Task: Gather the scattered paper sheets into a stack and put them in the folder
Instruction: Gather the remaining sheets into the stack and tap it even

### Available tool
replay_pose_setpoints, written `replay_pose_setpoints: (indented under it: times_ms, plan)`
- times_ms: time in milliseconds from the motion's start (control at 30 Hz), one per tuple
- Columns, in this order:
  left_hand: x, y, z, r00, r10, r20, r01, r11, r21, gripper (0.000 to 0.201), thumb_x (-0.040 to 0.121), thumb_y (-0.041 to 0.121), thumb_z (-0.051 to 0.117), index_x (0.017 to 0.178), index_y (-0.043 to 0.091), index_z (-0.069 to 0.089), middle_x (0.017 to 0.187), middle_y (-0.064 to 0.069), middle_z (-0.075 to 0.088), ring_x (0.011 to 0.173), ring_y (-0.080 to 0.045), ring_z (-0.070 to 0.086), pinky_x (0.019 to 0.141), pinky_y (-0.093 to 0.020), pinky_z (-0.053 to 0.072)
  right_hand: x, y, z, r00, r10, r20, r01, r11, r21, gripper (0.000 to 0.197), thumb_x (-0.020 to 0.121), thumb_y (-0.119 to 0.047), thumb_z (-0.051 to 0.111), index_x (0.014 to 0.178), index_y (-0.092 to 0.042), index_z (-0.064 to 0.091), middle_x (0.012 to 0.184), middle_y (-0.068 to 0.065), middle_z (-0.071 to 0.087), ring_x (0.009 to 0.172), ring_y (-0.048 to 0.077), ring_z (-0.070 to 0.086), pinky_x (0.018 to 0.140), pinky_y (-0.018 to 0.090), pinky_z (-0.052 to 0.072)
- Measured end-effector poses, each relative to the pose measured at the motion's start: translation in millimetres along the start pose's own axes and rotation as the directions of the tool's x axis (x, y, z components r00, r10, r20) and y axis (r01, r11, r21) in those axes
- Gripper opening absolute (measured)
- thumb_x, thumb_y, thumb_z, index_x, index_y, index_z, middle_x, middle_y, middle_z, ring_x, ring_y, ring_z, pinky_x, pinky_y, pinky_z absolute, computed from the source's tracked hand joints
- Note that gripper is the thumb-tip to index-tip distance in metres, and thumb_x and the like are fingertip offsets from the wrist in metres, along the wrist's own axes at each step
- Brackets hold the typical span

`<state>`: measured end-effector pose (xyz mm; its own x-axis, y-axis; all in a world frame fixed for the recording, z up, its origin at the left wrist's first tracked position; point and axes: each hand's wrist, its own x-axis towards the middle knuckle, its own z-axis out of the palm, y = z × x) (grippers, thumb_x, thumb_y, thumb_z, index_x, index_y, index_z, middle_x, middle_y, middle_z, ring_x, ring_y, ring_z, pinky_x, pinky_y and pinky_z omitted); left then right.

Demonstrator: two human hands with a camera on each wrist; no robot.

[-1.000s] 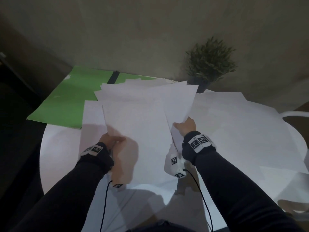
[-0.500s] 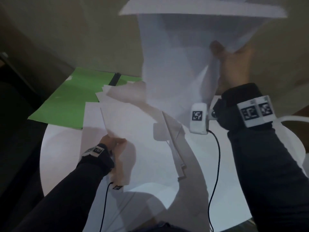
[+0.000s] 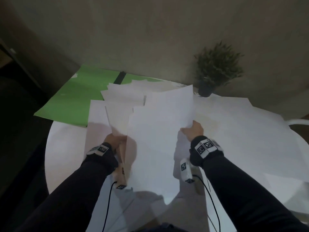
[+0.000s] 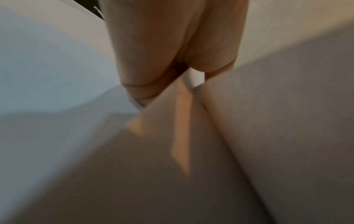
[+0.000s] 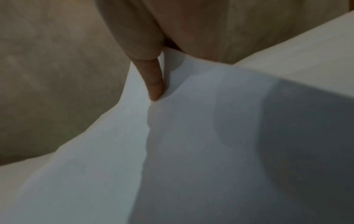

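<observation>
We hold a loose stack of white paper sheets point(image 3: 155, 131) above the round white table point(image 3: 66, 148): left hand point(image 3: 115, 141) grips its left edge, right hand point(image 3: 194, 131) pinches the right edge. The open green cardboard folder point(image 3: 75, 97) lies far left, partly under the sheets.

The paper sheets point(image 3: 158, 131) are plain white, as is the round desk point(image 3: 63, 156). The folder point(image 3: 75, 97) is bright green with a black spine strip. Sleeves point(image 3: 242, 190) are black; wrist tags point(image 3: 204, 146) carry black-and-white square patterns. The plant point(image 3: 217, 64) is dull green in a dark pot.
</observation>
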<state>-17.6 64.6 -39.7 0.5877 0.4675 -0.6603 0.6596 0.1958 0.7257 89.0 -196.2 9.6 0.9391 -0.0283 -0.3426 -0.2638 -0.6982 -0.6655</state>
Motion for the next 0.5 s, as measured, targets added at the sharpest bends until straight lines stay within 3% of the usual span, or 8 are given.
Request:
replay_pose_setpoints:
  times_ms: [67,100,167,233,300,367,433,500]
  plan:
    - [-4.2,3.6,-1.5,1.0,-0.007,-0.008,0.007,1.0,-0.015,0.043,0.085,0.036,0.066,0.101,-0.003,0.058,0.084,-0.016,0.061,0.074,-0.031,0.058,0.072,-0.037,0.05,-0.6,1.8,6.4,1.0,0.008,-0.013,-0.007,0.999,0.044,0.032,0.087,-0.009,0.061,0.117,-0.001,0.057,0.117,0.016,0.063,0.108,0.032,0.058,0.08,0.027,0.042]
    - [-3.2,4.5,-3.5,1.0,-0.025,-0.002,0.025,1.0,-0.008,0.059,0.08,0.054,0.064,0.097,-0.002,0.058,0.078,-0.015,0.06,0.068,-0.029,0.056,0.065,-0.034,0.047,-0.8,1.6,7.2,1.0,-0.006,-0.014,0.007,0.997,0.078,0.032,0.086,-0.007,0.06,0.117,-0.002,0.057,0.114,0.015,0.062,0.107,0.032,0.058,0.079,0.026,0.041]
    - [17.4,-7.1,-6.5,0.999,-0.045,0.008,0.045,0.999,-0.007,0.102,0.047,0.086,0.062,0.096,-0.004,0.062,0.081,-0.018,0.064,0.074,-0.035,0.061,0.072,-0.039,0.051,-0.4,-3.0,4.2,0.998,-0.055,0.016,0.05,0.97,0.237,0.026,0.086,-0.004,0.059,0.112,-0.005,0.059,0.105,0.011,0.062,0.104,0.031,0.059,0.08,0.027,0.042]
    - [40.4,-20.8,-7.3,0.998,-0.052,0.04,0.052,0.999,-0.002,0.117,0.028,0.092,0.062,0.101,0.001,0.065,0.097,-0.019,0.069,0.093,-0.041,0.065,0.093,-0.053,0.049,-3.8,-8.8,-3.4,0.99,-0.097,0.107,0.04,0.896,0.442,0.025,0.084,-0.001,0.063,0.107,-0.01,0.059,0.101,0.007,0.063,0.103,0.029,0.06,0.086,0.032,0.044]
    - [34.0,-17.4,-6.9,0.996,-0.068,0.054,0.069,0.997,-0.026,0.12,0.026,0.094,0.059,0.103,0.002,0.065,0.101,-0.019,0.069,0.101,-0.043,0.064,0.096,-0.058,0.046,-6.4,-9.7,-10.1,0.986,-0.063,0.156,-0.044,0.799,0.599,0.026,0.084,-0.001,0.064,0.105,-0.014,0.056,0.094,0.003,0.063,0.098,0.024,0.06,0.092,0.034,0.041]
    - [28.5,-14.6,-6.5,0.995,-0.087,0.049,0.091,0.991,-0.096,0.123,0.022,0.096,0.056,0.105,0.005,0.062,0.107,-0.021,0.068,0.103,-0.042,0.063,0.097,-0.055,0.046,-4.1,-3.4,-16.9,0.99,0.032,0.136,-0.114,0.746,0.656,0.017,0.088,0.0,0.059,0.088,-0.015,0.054,0.082,-0.003,0.054,0.079,0.015,0.052,0.085,0.031,0.037]
    - [32.5,-18.2,-7.8,0.993,-0.105,0.044,0.111,0.981,-0.158,0.133,0.023,0.098,0.054,0.123,0.009,0.056,0.12,-0.018,0.063,0.111,-0.039,0.059,0.101,-0.052,0.043,3.4,7.8,-21.3,0.987,0.119,0.104,-0.157,0.822,0.547,0.021,0.094,0.002,0.047,0.081,-0.014,0.053,0.079,-0.001,0.048,0.077,0.017,0.048,0.075,0.027,0.038]
    - [53.8,-28.5,-9.7,0.995,-0.099,0.032,0.103,0.983,-0.151,0.135,0.028,0.098,0.053,0.133,0.014,0.049,0.13,-0.014,0.057,0.117,-0.037,0.055,0.104,-0.051,0.04,10.5,11.0,-19.2,0.99,0.123,0.069,-0.139,0.926,0.351,0.016,0.095,-0.003,0.047,0.106,-0.001,0.059,0.099,0.008,0.056,0.093,0.016,0.047,0.079,0.03,0.043]
